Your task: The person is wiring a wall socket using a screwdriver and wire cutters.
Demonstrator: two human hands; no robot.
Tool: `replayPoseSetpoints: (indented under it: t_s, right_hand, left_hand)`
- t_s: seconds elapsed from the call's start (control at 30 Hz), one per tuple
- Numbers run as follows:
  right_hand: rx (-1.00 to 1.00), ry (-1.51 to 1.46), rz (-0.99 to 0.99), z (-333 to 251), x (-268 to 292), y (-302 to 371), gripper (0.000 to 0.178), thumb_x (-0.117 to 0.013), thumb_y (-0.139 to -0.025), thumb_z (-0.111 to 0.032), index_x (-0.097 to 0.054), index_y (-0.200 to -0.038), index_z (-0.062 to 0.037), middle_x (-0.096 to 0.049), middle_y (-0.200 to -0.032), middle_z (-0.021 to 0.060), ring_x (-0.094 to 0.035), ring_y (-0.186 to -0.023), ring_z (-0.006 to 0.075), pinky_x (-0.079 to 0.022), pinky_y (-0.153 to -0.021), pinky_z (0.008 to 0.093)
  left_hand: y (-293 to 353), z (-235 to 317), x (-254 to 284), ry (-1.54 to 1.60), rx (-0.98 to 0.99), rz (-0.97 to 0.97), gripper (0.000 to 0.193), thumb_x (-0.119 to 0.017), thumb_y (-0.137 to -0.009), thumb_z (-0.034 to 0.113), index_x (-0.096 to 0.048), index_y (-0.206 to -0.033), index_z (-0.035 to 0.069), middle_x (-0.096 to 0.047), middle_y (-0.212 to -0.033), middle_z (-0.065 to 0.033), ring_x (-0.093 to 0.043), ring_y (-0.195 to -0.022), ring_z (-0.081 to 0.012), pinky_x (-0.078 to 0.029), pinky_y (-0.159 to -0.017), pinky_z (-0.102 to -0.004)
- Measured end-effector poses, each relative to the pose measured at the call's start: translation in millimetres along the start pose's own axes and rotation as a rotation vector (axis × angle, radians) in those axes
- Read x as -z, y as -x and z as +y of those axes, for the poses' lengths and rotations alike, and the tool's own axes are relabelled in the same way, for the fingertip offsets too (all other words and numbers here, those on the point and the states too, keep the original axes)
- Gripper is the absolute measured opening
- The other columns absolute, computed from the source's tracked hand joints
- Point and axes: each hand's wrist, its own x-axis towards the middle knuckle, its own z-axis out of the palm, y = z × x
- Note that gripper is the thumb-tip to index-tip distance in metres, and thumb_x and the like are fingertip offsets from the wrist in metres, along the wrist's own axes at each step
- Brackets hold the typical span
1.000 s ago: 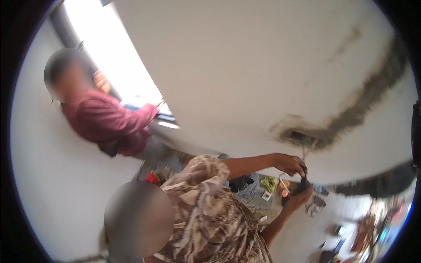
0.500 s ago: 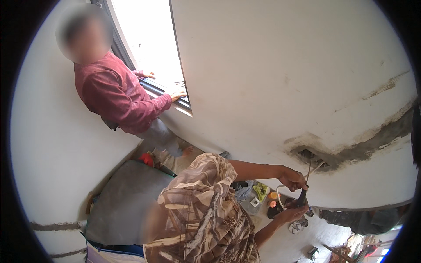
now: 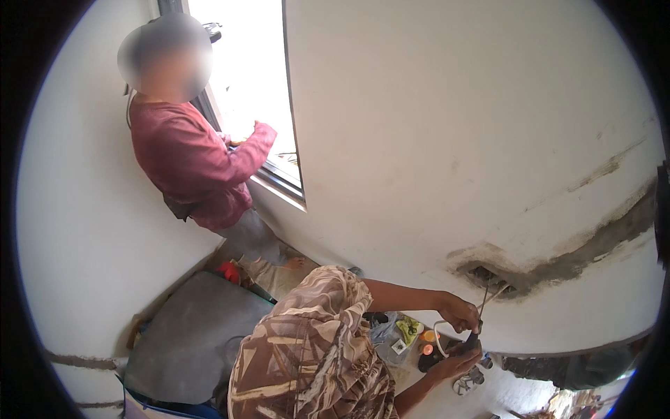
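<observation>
In front of the wall recess (image 3: 481, 272), my two hands work close together. My left hand (image 3: 459, 311) is closed, its fingers pinched where a thin cable (image 3: 486, 297) from the recess meets a small dark piece. Just below, my right hand (image 3: 457, 357) wraps round that dark piece (image 3: 473, 341), which looks like a dark handle; its exact kind is too small to tell. A white cable (image 3: 437, 335) loops beside my hands. My patterned brown sleeve (image 3: 328, 300) covers the upper left arm.
A co-worker in a red top (image 3: 199, 153) stands by the bright window (image 3: 244, 77). A grey-topped piece (image 3: 188, 335) fills the left corner. On the floor lie a green bag (image 3: 408, 327), orange containers (image 3: 427, 342) and a clear bag. A dark patched channel (image 3: 593, 258) crosses the wall.
The view has shifted, and the wall recess sits slightly lower. The co-worker's nearer hand has lifted off the window ledge. My hands still hold the dark piece by the cable.
</observation>
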Motion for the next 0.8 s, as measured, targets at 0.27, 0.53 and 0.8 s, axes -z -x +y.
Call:
replayPoseSetpoints:
  t_s: [0.27,0.53,0.8]
  right_hand:
    - [0.049,-0.049,0.242,-36,-22,17,0.047,-0.042,-0.102,-0.041,-0.055,-0.122,-0.0012,-0.06,-0.098,0.0108,-0.054,-0.073,0.0156,-0.047,-0.061,0.0317]
    - [0.053,0.15,0.044,13,3,-3,0.049,-0.039,-0.102,-0.042,-0.05,-0.129,-0.0025,-0.06,-0.106,0.0132,-0.059,-0.088,0.021,-0.049,-0.065,0.0322]
    - [-0.186,-0.248,0.221,-21,-21,11,0.05,-0.04,-0.102,-0.045,-0.05,-0.129,-0.0036,-0.06,-0.102,0.011,-0.058,-0.082,0.0189,-0.047,-0.061,0.0298]
  left_hand:
    - [-2,12,-19,-0.368,0.067,0.239,0.045,-0.073,-0.084,0.046,-0.059,-0.083,0.004,-0.043,-0.066,0.0019,-0.038,-0.056,-0.0098,-0.036,-0.051,-0.0266]
    - [-1,9,-12,-0.077,0.031,0.173,0.052,-0.075,-0.08,0.054,-0.052,-0.067,0.01,-0.038,-0.059,0.0046,-0.034,-0.05,-0.0079,-0.029,-0.043,-0.0255]
    - [-10,1,-7,-0.33,0.044,0.257,0.048,-0.07,-0.085,0.051,-0.054,-0.07,0.008,-0.04,-0.063,0.0027,-0.034,-0.052,-0.0086,-0.03,-0.045,-0.0261]
